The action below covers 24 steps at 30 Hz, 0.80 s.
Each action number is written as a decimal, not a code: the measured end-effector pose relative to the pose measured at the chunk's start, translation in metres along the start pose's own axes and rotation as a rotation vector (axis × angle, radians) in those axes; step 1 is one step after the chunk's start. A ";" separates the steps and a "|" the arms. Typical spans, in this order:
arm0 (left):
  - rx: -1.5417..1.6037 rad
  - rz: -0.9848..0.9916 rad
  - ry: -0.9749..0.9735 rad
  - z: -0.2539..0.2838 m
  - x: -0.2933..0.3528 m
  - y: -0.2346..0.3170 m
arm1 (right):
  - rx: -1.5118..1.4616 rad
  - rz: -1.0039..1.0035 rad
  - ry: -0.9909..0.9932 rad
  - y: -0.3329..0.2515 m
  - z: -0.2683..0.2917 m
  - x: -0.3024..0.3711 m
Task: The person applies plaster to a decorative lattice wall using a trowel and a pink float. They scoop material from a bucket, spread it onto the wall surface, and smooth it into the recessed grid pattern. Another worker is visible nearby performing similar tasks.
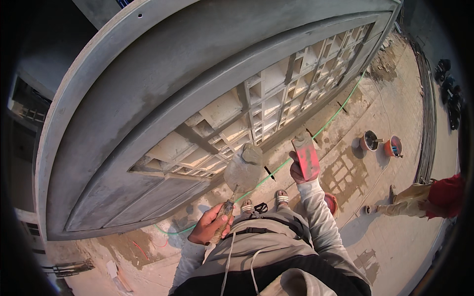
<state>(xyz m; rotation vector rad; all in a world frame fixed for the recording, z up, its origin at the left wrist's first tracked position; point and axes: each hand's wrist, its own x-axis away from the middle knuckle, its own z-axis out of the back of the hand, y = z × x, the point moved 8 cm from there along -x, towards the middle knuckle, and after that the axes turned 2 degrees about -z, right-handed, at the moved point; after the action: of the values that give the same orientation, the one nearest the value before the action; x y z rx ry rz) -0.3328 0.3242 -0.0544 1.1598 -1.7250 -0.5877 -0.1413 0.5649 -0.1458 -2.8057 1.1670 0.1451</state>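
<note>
My left hand (208, 226) is wrapped round the worn handle of a trowel (240, 173). A lump of wet grey mortar (252, 154) rests near the far end of its blade. Further right, my right hand (296, 172) grips a red plastering float (307, 160), with grey mortar stuck to its upper end and smears on its face. Both tools are held in front of a grey rendered panel (163, 79) with a curved top. Set into it is a pale lattice (269, 93) of square and slanted recesses. Neither tool clearly touches the panel.
A green hose (340, 111) runs along the panel's foot. Two buckets, one dark-rimmed (369, 141) and one orange (393, 147), stand on the right. Another red bucket (332, 204) is beside my right forearm. A person in a red top (444, 197) stands at far right, near long rods (427, 108).
</note>
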 end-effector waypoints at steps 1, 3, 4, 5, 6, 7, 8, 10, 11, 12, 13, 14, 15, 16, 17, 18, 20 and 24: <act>-0.014 0.009 0.029 0.007 0.001 -0.006 | 0.060 0.022 0.097 -0.010 0.013 -0.002; -0.049 0.029 0.058 0.015 0.004 -0.014 | 0.078 0.004 0.138 -0.028 0.037 -0.018; -0.065 0.019 0.062 0.017 0.006 -0.015 | 0.036 -0.039 0.103 -0.033 0.041 -0.033; -0.073 0.004 0.066 0.017 0.008 -0.016 | 0.001 -0.087 0.068 -0.039 0.044 -0.048; -0.055 0.000 0.086 0.018 0.008 -0.016 | -0.039 -0.093 0.113 -0.048 0.058 -0.061; -0.035 -0.008 0.110 0.018 0.010 -0.016 | -0.079 -0.103 0.157 -0.056 0.069 -0.073; -0.011 -0.020 0.136 0.019 0.011 -0.016 | -0.074 -0.107 0.162 -0.063 0.066 -0.084; -0.021 -0.045 0.201 0.019 0.013 -0.017 | -0.054 -0.118 0.169 -0.074 0.053 -0.107; -0.024 -0.057 0.233 0.018 0.014 -0.016 | -0.026 -0.111 0.186 -0.084 0.059 -0.117; -0.003 -0.060 0.254 0.016 0.015 -0.017 | 0.006 -0.107 0.202 -0.091 0.062 -0.126; 0.017 -0.063 0.274 0.015 0.017 -0.018 | 0.038 -0.103 0.218 -0.096 0.065 -0.132; 0.038 -0.066 0.294 0.014 0.018 -0.019 | 0.141 -0.073 0.311 -0.103 0.073 -0.134; 0.043 -0.080 0.304 0.013 0.019 -0.021 | 0.260 -0.053 0.371 -0.109 0.078 -0.136; 0.048 -0.093 0.314 0.012 0.021 -0.023 | 0.381 -0.031 0.429 -0.115 0.081 -0.136; 0.053 -0.106 0.324 0.012 0.022 -0.026 | 0.502 -0.007 0.484 -0.121 0.084 -0.137; 0.042 -0.116 0.345 0.012 0.024 -0.029 | 0.568 0.003 0.490 -0.119 0.079 -0.139; 0.021 -0.134 0.387 0.013 0.030 -0.037 | 0.701 0.026 0.498 -0.113 0.067 -0.137; 0.073 -0.146 0.427 0.011 0.037 -0.048 | 0.920 0.177 0.535 -0.115 0.080 -0.138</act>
<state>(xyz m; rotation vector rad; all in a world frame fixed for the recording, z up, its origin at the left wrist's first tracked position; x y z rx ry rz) -0.3254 0.2689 -0.0810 1.3596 -1.3139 -0.3325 -0.1609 0.7528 -0.2010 -1.9432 1.1428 -0.9278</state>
